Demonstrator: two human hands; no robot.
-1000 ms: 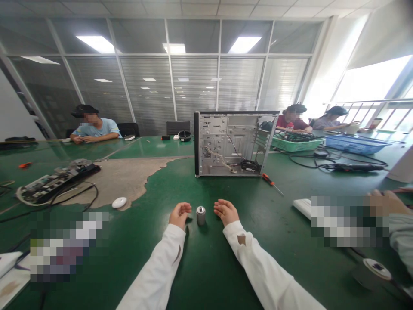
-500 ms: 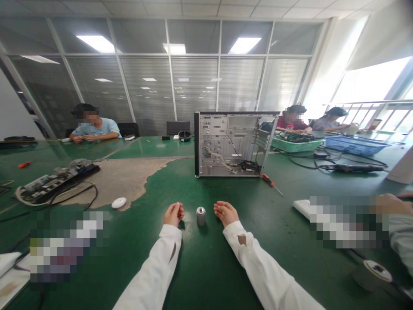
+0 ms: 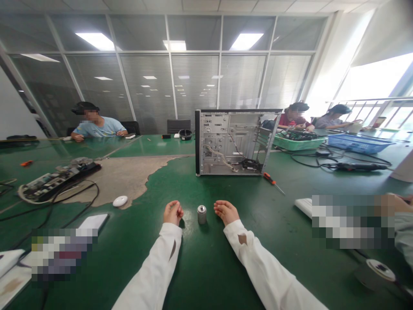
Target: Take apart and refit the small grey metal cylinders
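A small grey metal cylinder (image 3: pixel 201 215) with a dark fitting on its top stands upright on the green tabletop (image 3: pixel 196 267). To its left rests my left hand (image 3: pixel 173 213), fingers loosely curled and holding nothing. My right hand (image 3: pixel 226 212) lies to the right of the cylinder, fingers half stretched toward it, also with nothing in it. Neither hand touches the cylinder. Beyond them stands an open computer case (image 3: pixel 234 142), its inside with loose cables and a black fan facing me. An orange-handled screwdriver (image 3: pixel 269 178) lies by the case's lower right corner.
Left are an opened power strip board (image 3: pixel 61 178), black cables and a white oval piece (image 3: pixel 120 201). Right are a green basket (image 3: pixel 300 143), a blue basket (image 3: pixel 359 144), cables and a larger cylinder (image 3: pixel 376 273). A co-worker's hand (image 3: pixel 402 203) is at right; several people sit around.
Both my hands and the cylinder stay in place; the view shifts only slightly. Across the table, the person at left has moved their hands apart.
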